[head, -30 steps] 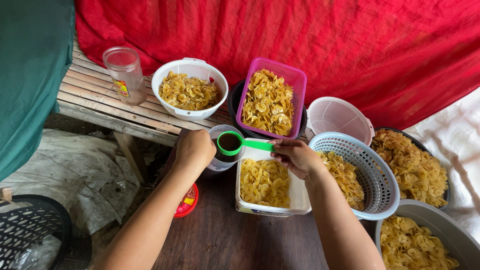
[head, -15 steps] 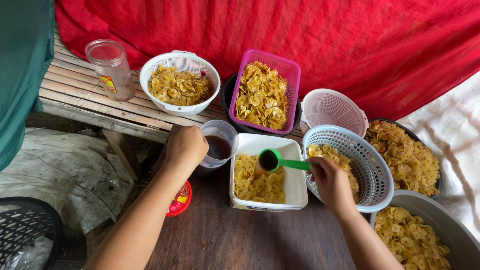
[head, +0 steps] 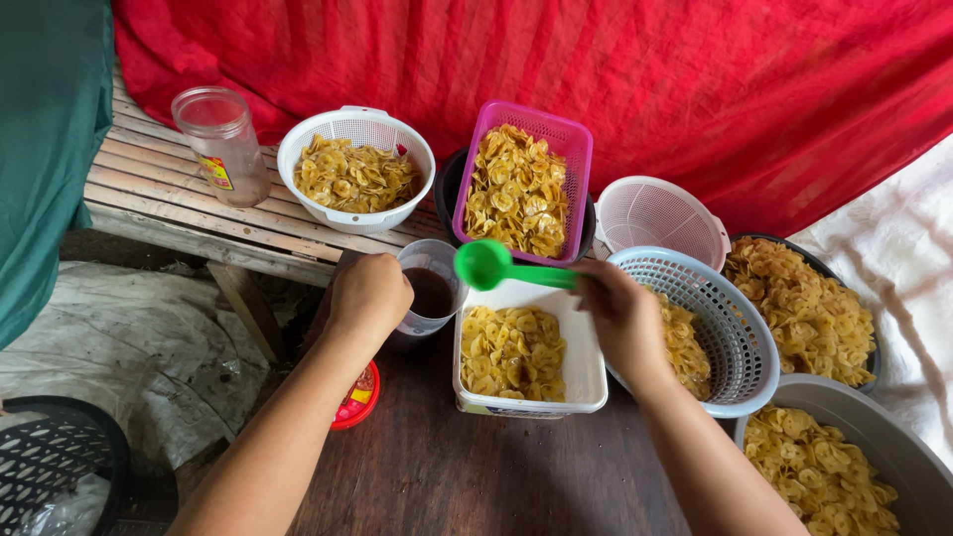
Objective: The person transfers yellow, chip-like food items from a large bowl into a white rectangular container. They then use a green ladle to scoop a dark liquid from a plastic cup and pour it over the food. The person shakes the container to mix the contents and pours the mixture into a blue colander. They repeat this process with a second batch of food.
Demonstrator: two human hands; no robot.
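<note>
- The white rectangular tub point(head: 586, 369) of yellow chips sits on the dark wooden table point(head: 447, 476); every place below is told from this tub.
- The right hand point(head: 620, 313) is closed around the handle of a green scoop point(head: 483, 264), whose bowl hangs above the tub's far rim.
- The left hand point(head: 369, 296), just left of the tub, is curled around a clear cup point(head: 429, 290) of dark liquid, which nearly touches the tub's far left corner.
- A blue-grey basket point(head: 730, 333) presses against the tub's right wall, leaving no gap there.
- Beyond the far rim stands a pink basket point(head: 576, 159) of chips, close behind.
- A red lid point(head: 355, 402) lies off the near left corner.
- Bare tabletop stretches nearward from the tub's near edge.
</note>
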